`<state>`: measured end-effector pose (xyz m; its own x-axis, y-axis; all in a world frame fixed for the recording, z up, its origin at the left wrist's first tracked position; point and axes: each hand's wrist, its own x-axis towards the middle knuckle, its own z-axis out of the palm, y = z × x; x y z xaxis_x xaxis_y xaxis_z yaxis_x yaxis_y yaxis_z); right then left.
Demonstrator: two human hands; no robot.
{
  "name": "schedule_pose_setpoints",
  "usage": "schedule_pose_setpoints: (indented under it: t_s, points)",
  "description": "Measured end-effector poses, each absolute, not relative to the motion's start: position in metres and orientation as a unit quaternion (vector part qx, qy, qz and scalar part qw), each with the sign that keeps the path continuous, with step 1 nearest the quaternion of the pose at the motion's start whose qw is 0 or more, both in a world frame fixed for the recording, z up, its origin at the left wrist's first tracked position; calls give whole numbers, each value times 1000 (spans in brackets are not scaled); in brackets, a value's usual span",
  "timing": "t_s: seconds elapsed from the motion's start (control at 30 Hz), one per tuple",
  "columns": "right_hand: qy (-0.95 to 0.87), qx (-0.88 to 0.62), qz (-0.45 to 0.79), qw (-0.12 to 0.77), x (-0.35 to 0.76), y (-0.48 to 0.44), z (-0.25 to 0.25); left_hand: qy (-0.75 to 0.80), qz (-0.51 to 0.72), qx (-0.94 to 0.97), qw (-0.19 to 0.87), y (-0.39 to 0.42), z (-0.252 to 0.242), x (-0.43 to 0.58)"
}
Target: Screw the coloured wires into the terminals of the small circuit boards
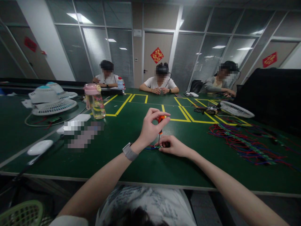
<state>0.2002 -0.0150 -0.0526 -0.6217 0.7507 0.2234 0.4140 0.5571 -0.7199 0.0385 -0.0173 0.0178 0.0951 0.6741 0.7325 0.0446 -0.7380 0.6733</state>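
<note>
An orange and black screwdriver (pixel 161 119) stands upright, its shaft pointing down at a small green circuit board (pixel 158 146) on the green table. My left hand (pixel 154 123), with a watch on its wrist, is closed round the screwdriver's handle, thumb and fingers at its sides. Lower and to the right, my right hand (pixel 171 146) pinches the edge of the circuit board against the table. Blue and red wires run from the board to the left, partly behind my left wrist.
A bottle with a pink lid (pixel 98 105), white fans (pixel 55 105) and a white case (pixel 40 147) stand left. On the right lie a wired row of green boards (pixel 246 144) and a fan (pixel 236 109). Three people sit across the green table (pixel 113 169).
</note>
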Motion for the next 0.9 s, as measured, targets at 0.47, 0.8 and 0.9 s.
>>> schedule_pose_setpoints:
  t_s: [0.47, 0.8, 0.9]
  points:
    - [-845, -347, 315, 257, 199, -17, -48, 188, 586, 654, 439, -20, 20, 41]
    - [-843, -348, 321, 256, 200, -16, -50, 248, 602, 697, 299, -16, 14, 42]
    - [-841, -350, 322, 258, 200, -15, -51, 268, 612, 703, 243, -17, 15, 40]
